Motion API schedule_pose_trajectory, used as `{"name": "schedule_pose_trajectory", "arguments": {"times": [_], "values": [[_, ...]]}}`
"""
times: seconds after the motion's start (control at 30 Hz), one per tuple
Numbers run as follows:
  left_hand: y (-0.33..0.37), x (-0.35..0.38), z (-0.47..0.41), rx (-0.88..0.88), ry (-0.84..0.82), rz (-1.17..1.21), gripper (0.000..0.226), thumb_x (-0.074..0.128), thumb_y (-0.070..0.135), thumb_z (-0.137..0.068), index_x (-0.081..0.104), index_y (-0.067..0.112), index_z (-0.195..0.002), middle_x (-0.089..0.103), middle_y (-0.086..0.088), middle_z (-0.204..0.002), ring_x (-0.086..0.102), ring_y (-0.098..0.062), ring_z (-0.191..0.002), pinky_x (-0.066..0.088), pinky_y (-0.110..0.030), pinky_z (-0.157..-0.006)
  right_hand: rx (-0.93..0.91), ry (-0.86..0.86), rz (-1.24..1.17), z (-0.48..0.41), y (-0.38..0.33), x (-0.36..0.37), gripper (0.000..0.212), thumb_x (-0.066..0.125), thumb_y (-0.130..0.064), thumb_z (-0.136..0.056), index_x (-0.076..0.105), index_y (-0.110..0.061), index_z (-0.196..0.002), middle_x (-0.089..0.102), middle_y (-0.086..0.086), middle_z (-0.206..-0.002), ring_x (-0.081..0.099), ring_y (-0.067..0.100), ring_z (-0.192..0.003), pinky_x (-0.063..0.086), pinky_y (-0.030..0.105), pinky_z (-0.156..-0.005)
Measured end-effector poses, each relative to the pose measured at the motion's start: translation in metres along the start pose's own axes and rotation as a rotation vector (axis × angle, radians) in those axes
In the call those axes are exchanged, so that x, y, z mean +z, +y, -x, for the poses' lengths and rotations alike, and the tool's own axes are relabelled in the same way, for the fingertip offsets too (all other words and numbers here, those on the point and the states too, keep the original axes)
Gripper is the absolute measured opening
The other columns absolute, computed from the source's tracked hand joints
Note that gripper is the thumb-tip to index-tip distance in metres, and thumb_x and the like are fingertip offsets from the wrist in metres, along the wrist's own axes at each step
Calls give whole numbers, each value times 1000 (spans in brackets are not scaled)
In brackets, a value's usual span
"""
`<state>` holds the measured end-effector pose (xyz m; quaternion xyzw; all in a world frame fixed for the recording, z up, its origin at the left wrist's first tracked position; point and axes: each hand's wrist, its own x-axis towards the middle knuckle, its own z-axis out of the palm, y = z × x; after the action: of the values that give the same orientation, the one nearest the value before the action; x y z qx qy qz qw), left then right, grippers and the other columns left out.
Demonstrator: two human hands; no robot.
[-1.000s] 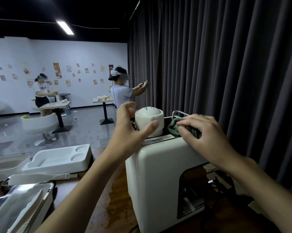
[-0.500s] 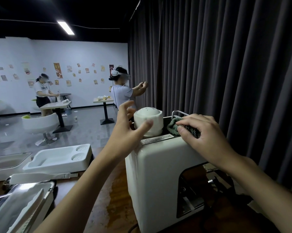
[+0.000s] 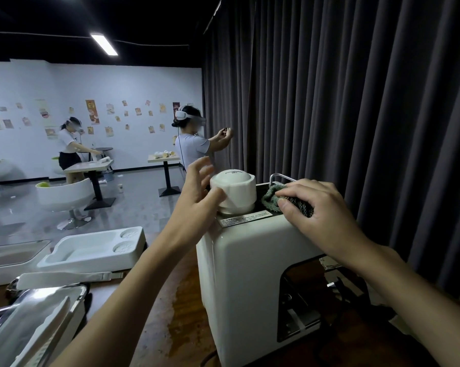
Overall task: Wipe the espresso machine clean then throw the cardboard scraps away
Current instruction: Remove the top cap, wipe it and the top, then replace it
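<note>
Two hands are working at the top of the cream espresso machine, which is standing on the wooden table at about 6 o'clock in the view. The right hand is pressing a green-grey cloth onto the machine's top, toward 3 o'clock of the white cap, with its fingers curling over the fabric. The left hand is spreading wide around that cap from 9 o'clock; its thumb is lying against the cap's front wall, while the blurred fingers are reaching behind, and whether they are touching it cannot be told. A silver warning label is showing just below the cap, with a triangle mark and lines of print too small to read. Faint print on the cap's dome is likewise unreadable. A white moulded tray is sitting at 9 o'clock of the machine, and a steel container is lying at 8 o'clock.
</note>
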<state>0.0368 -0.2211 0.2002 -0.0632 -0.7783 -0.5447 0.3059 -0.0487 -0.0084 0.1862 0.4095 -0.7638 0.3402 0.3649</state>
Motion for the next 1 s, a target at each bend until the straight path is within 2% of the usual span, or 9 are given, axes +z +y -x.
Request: {"name": "schedule_pose_trajectory", "arguments": {"times": [0.1, 0.2, 0.33, 0.47, 0.57, 0.73, 0.87, 0.93, 1.0], "values": [[0, 2, 2, 11, 23, -117, 72, 75, 52, -79, 35, 31, -135, 49, 1, -131, 55, -19, -122, 54, -40, -97, 1, 7, -6, 0, 0, 0, 34, 50, -43, -87, 74, -21, -96, 71, -10, -100, 60, 7, -105, 37, 34, -96], [-1, 2, 0, -8, -2, -29, 61, 68, 33, -91, 34, 27, -141, 55, 3, -131, 60, -18, -116, 57, -29, -84, 3, 4, -4, 0, 0, 1, 34, 50, -43, -87, 74, -21, -96, 71, -10, -99, 60, 8, -105, 36, 33, -96], [-2, 2, 3, 16, -7, -79, 70, 67, 45, -81, 32, 38, -141, 38, 6, -146, 45, -16, -135, 46, -37, -106, 3, 8, -3, 0, 0, 1, 33, 50, -42, -87, 74, -21, -96, 71, -10, -100, 61, 8, -105, 38, 36, -96], [0, 3, 2, -5, 8, -47, 55, 68, 23, -93, 35, 27, -137, 51, -1, -133, 60, -17, -116, 58, -30, -86, 2, 7, -6, 0, 0, 1, 33, 50, -42, -87, 74, -21, -96, 71, -9, -99, 61, 9, -105, 39, 38, -96], [0, 1, 3, 9, -15, -15, 60, 62, 26, -92, 31, 32, -142, 44, 1, -148, 53, -12, -128, 51, -32, -100, 3, 3, -3, 0, 0, 1, 34, 49, -42, -88, 74, -21, -97, 71, -10, -100, 61, 9, -106, 39, 38, -96], [1, 4, 3, -3, 31, -43, 55, 70, 23, -91, 37, 25, -135, 54, 3, -123, 62, -14, -109, 58, -30, -85, 1, 6, -2, 1, 0, 1, 32, 50, -41, -88, 74, -21, -97, 71, -10, -100, 61, 9, -106, 39, 38, -96], [0, 0, 3, -3, -5, -28, 66, 65, 35, -86, 32, 34, -143, 44, 3, -146, 47, -15, -134, 46, -38, -106, 3, 9, 0, 1, 0, 2, 27, 54, -37, -88, 74, -20, -97, 71, -10, -100, 60, 9, -105, 37, 35, -96], [0, 1, 4, 8, 18, -112, 79, 77, 50, -78, 34, 31, -141, 47, -1, -132, 52, -16, -126, 51, -35, -100, -2, 11, -4, 0, 0, 2, 29, 52, -38, -88, 74, -20, -96, 71, -10, -100, 62, 10, -105, 40, 39, -96], [-1, 1, 4, -10, 17, -102, 73, 77, 38, -82, 34, 26, -140, 52, 1, -122, 60, -16, -115, 57, -30, -90, -5, 9, -11, 1, 0, 2, 31, 51, -39, -88, 74, -20, -96, 71, -10, -100, 61, 9, -105, 41, 41, -96]]}}
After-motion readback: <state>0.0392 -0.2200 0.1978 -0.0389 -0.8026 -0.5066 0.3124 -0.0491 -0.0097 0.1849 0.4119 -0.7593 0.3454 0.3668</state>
